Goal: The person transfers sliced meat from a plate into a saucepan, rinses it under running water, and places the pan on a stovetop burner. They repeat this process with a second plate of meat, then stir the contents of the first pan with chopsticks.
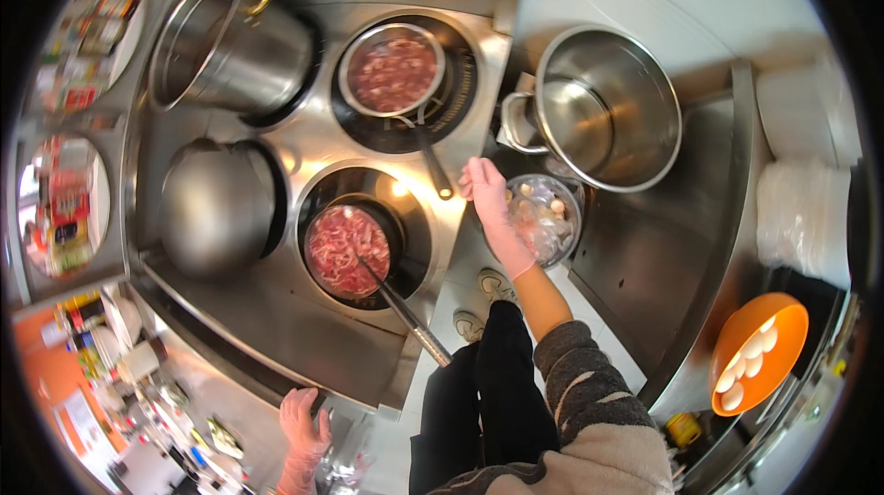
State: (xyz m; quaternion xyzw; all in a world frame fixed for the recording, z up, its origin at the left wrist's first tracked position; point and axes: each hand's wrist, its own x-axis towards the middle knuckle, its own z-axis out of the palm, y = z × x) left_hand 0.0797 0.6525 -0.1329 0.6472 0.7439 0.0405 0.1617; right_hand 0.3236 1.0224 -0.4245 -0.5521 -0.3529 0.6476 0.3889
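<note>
My right hand (487, 187), in a clear thin glove, hovers with curled fingers between the cooktop and a bag-lined bin (568, 232). Its fingertips come close to the dark handle (436, 170) of a metal pan (343, 84); contact cannot be made out. Reddish diced meat (397, 74) in liquid fills that pan on the upper burner. On the lower burner, a round vessel holds raw meat strips (338, 246). A long metal-handled utensil (414, 326) leans out of it. My left hand (302, 426), also gloved, has its fingers apart by the front counter edge.
A tall stockpot (262, 60) and an upturned wok-like metal dome (214, 208) occupy the left burners. Another large stockpot (642, 115) stands on the right, behind the bin. An orange bowl (791, 336) holds several eggs. Bottles and packages crowd the left-hand counter.
</note>
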